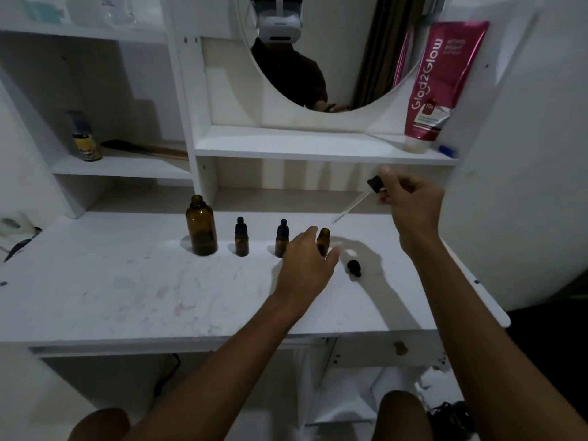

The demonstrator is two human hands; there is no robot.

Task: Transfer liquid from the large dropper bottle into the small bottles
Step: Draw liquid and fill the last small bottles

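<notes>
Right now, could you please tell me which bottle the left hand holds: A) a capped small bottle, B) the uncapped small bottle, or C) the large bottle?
B: the left hand holds the uncapped small bottle, rightmost in the row, between thumb and fingers.
</notes>
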